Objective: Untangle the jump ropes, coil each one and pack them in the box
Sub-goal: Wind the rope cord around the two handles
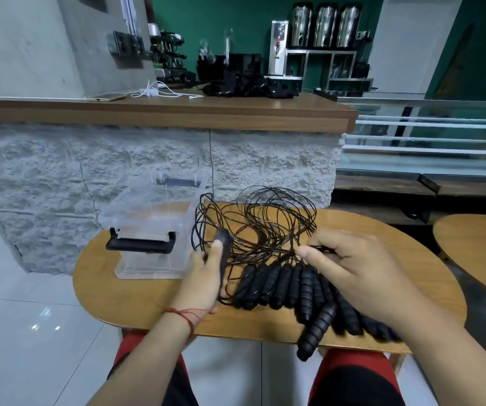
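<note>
Left hand (203,278) has its fingers (214,254) wrapped round one handle (224,243); right hand (353,268) pinches a cord (320,248) at the tangle (259,221). I'd trace that handle's cord loop by loop, lifting gently, never yanking, lest it knot. Other handles (288,284) lie heaped on the desk (397,238); the box (153,230) stands just left of the tangle.

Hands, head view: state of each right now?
Left hand: closed around one black cylindrical jump-rope handle.
Right hand: pinching thin black rope cord between thumb and fingers.
</note>
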